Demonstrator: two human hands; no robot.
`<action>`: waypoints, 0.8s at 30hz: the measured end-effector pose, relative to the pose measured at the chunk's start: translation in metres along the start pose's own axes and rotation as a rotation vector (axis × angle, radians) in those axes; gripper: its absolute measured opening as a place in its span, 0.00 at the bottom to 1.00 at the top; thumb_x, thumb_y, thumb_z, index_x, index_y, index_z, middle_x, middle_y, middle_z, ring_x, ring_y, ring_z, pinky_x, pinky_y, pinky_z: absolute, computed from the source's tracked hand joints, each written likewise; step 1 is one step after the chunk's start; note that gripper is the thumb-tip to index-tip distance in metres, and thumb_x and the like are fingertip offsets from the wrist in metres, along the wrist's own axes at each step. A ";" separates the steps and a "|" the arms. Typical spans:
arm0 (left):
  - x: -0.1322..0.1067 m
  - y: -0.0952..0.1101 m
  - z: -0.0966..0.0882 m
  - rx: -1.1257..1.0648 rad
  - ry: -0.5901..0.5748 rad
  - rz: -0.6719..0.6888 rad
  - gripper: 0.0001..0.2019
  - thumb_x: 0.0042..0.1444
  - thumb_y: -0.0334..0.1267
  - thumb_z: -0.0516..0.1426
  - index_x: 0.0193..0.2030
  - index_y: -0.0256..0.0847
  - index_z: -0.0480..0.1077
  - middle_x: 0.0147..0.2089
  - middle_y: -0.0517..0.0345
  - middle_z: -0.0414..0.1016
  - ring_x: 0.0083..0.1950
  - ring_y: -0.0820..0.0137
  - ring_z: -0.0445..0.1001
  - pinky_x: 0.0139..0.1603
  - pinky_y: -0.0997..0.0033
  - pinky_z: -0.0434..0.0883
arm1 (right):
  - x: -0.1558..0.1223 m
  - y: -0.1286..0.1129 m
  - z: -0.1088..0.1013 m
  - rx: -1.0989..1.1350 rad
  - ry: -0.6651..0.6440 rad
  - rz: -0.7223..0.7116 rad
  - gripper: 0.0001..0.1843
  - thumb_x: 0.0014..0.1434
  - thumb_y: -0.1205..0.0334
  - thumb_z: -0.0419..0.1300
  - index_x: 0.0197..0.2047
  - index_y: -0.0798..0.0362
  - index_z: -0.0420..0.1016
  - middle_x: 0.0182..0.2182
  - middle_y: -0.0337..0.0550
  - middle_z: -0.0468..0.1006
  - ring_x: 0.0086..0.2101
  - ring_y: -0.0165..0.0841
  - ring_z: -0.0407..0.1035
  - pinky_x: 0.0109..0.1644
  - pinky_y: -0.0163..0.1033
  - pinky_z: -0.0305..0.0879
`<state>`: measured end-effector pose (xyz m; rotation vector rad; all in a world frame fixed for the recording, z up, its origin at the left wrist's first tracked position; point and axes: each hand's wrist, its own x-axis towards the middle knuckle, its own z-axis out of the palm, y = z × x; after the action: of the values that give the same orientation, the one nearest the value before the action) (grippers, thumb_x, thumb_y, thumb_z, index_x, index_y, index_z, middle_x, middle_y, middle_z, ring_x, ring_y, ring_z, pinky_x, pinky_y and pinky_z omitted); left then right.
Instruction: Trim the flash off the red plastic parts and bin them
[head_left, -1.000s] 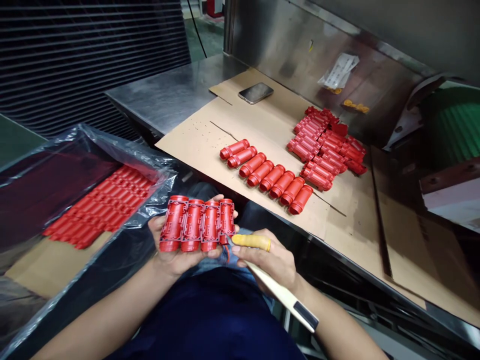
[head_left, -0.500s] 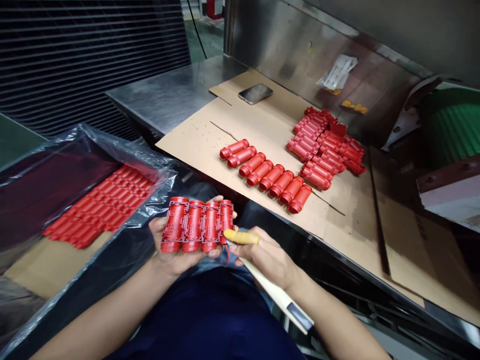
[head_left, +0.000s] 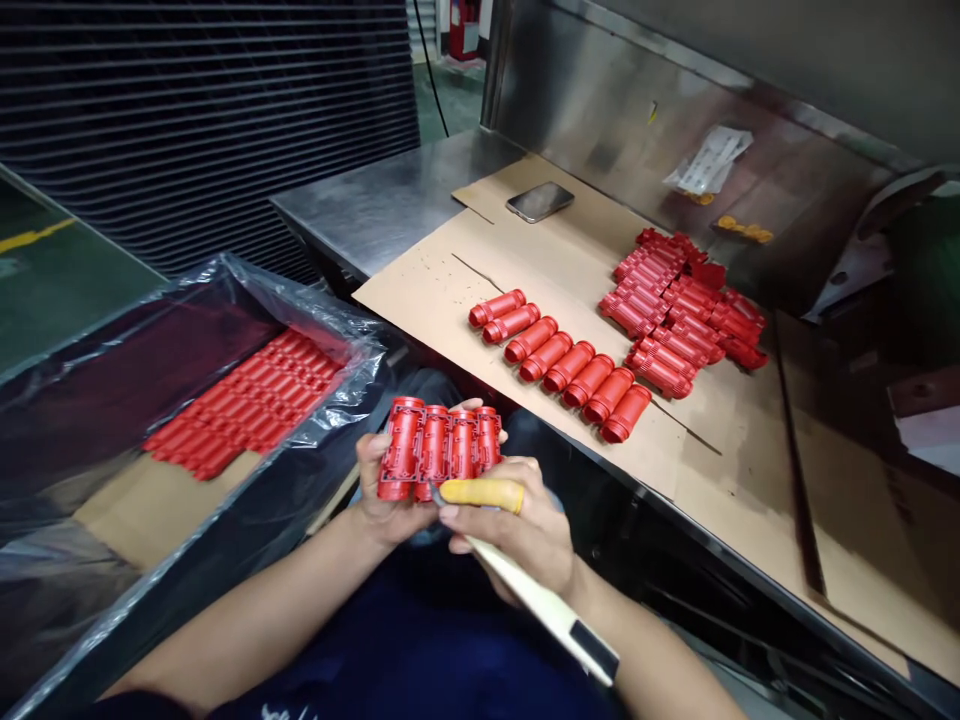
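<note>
Left hand (head_left: 394, 500) is cupped palm up, fingers curled around the back of a strip of four joined red moulded plastic cylinders (head_left: 439, 448), which it holds above the person's lap. Right hand (head_left: 517, 530) is closed around a slim cream-coloured tool (head_left: 532, 600) with a black band near its far end, and its index finger wears a yellow finger cot (head_left: 484, 491). That hand sits just beside the strip's lower edge, and the tool's tip appears to meet that edge, though it is too small to see clearly.

Ahead lies a stainless steel tabletop (head_left: 375, 205) covered by a cut cardboard sheet (head_left: 424, 290). On the cardboard, eight loose red cylinders (head_left: 551, 360) lie side by side in a slanted row, with a dense heap of red moulded pieces (head_left: 675, 310) beyond and to the right. A smartphone (head_left: 540, 201) lies near the far edge. A steel backsplash (head_left: 600, 100) rises behind, with a paper packet (head_left: 709, 160) against it. To the left, a black plastic-lined bin (head_left: 300, 310) holds red pieces (head_left: 247, 400) packed in rows. Past it are a dark louvred shutter (head_left: 187, 130) and a green floor (head_left: 45, 260) with a yellow line.
</note>
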<state>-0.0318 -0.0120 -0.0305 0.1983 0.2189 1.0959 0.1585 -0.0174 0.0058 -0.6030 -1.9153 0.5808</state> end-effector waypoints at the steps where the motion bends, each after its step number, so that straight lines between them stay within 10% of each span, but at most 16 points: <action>1: 0.000 -0.002 -0.001 0.013 -0.010 0.014 0.52 0.54 0.61 0.63 0.83 0.45 0.56 0.75 0.35 0.72 0.73 0.33 0.72 0.63 0.38 0.75 | 0.001 0.000 0.006 -0.016 -0.003 -0.021 0.15 0.73 0.61 0.69 0.60 0.43 0.84 0.49 0.41 0.90 0.44 0.41 0.83 0.51 0.50 0.80; 24: 0.001 -0.008 0.012 0.010 0.008 -0.013 0.46 0.53 0.66 0.61 0.75 0.44 0.69 0.66 0.37 0.80 0.55 0.41 0.84 0.38 0.57 0.81 | 0.002 -0.002 0.032 -0.110 0.025 -0.073 0.11 0.76 0.62 0.65 0.59 0.46 0.84 0.47 0.41 0.90 0.45 0.39 0.79 0.54 0.50 0.71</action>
<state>-0.0215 -0.0149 -0.0215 0.2011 0.2319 1.0834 0.1282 -0.0219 -0.0037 -0.6047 -1.9466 0.4223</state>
